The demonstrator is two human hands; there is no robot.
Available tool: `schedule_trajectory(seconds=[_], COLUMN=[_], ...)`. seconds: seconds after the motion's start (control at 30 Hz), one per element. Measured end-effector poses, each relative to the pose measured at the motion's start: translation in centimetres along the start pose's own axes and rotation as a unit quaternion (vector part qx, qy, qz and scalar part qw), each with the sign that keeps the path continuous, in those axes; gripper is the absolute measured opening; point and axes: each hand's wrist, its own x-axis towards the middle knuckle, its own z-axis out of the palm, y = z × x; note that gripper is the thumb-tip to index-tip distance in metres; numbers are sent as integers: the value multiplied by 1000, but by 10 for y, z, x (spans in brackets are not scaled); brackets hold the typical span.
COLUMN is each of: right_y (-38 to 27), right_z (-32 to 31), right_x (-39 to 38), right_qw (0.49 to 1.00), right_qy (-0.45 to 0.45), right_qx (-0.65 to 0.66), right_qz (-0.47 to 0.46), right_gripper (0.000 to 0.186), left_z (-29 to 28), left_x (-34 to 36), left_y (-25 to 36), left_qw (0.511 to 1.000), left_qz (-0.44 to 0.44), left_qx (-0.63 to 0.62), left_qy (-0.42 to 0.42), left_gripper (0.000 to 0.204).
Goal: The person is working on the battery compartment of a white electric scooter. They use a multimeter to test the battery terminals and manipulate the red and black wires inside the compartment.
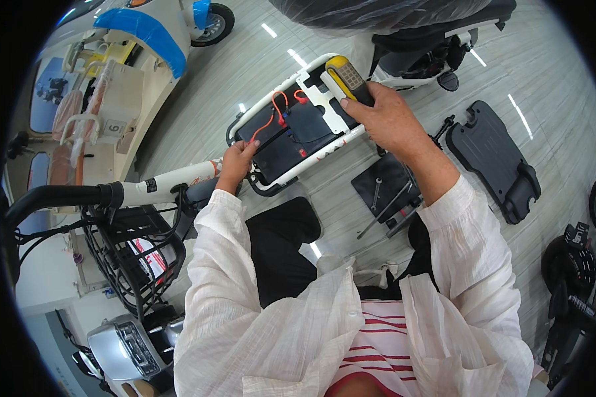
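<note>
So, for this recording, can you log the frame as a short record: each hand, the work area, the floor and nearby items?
Left hand: fingertips pinching an orange wire
Right hand: gripping a yellow-and-black handheld device with a keypad
Work area: black blocks with red-ended wiring, inside a white frame
Floor: large black panel, right; wrench on a dark piece
Nearby: black basket, lower left

Batteries (308,124) lie in the frame (297,173), a basket (129,228) to its left, a panel (493,159) on the floor (198,139) rightward.
</note>
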Motion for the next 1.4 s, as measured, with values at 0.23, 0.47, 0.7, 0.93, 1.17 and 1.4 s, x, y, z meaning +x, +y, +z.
schedule_trajectory(seconds=[0.23,0.47,0.7,0.93,1.17,1.4], right_y=[0,-1,-6,-1,-5,-7], right_z=[1,0,-2,0,-1,3], right_x=[1,-1,-3,0,0,-1], right_qw=[1000,1000,1000,999,999,1000], right_qy=[-16,-6,-9,-15,-26,-11], right_qx=[-18,2,1,-31,-39,-9], right_qz=[0,2,11,2,14,-1], right_gripper=[50,45,45,48,51,45], left_z=[17,18,2,0,6,3], left_x=[-4,0,4,7,9,21], left_y=[23,22,-10,-30,-26,-46], left_qw=[977,996,989,979,973,933], left_qz=[132,51,-110,-143,-105,-42], left_qx=[151,68,-42,46,122,331], left_qy=[77,11,-91,-137,-162,-133], left_gripper=[48,43,32,24,23,32])
